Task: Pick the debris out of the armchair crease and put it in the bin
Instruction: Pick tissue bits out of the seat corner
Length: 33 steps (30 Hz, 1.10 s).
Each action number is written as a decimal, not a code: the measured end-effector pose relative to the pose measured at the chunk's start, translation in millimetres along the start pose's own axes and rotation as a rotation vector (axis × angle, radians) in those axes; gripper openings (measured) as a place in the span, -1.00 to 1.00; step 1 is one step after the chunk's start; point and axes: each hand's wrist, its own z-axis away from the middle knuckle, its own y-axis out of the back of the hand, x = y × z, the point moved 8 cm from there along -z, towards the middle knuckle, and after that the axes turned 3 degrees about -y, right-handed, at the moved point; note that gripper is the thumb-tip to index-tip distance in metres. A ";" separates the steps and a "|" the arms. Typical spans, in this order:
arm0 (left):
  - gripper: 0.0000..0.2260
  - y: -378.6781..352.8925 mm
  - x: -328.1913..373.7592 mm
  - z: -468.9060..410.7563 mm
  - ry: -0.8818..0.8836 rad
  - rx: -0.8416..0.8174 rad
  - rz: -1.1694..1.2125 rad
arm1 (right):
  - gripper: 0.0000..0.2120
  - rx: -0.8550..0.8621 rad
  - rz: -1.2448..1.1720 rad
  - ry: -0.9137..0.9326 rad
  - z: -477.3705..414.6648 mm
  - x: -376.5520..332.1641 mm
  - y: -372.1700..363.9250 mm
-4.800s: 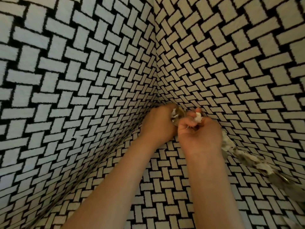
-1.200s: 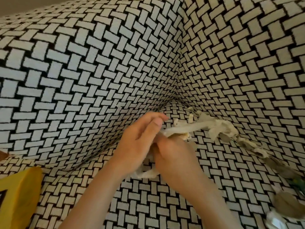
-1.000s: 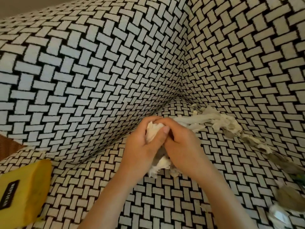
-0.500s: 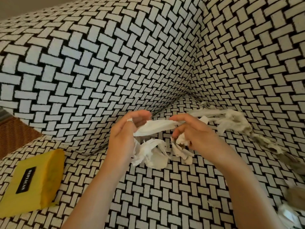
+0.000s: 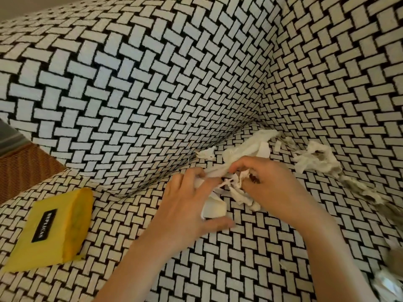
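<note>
Crumpled white paper debris (image 5: 234, 188) lies bunched on the black-and-white woven armchair seat (image 5: 218, 258), near the back corner crease. My left hand (image 5: 187, 205) presses on its left side, fingers curled over a paper piece. My right hand (image 5: 272, 186) grips the same bunch from the right. More torn paper (image 5: 255, 144) spills from the corner crease. A dirtier wad (image 5: 316, 160) and grey scraps trail along the right crease. No bin is in view.
A yellow pouch with a black label (image 5: 50, 227) lies on the seat at the left. A wicker surface (image 5: 24, 168) shows past the armrest. More blurred debris (image 5: 390, 277) sits at the lower right edge.
My hands pulled paper out of the corner crease toward the seat's middle, spread it apart, and have now come together over it again. The view shifted right, showing more of the yellow pouch.
</note>
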 end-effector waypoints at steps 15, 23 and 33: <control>-0.76 28.4 -35.5 -10.9 0.265 0.310 1.036 | -0.40 -0.139 0.123 0.195 15.8 -22.8 2.5; -0.78 25.0 -43.0 -25.1 0.491 0.263 1.075 | -0.05 -0.132 0.282 0.055 0.1 0.4 -25.6; -0.82 41.9 -44.0 -39.5 0.249 0.289 0.649 | -0.52 0.338 0.261 0.168 -10.4 -9.0 -2.9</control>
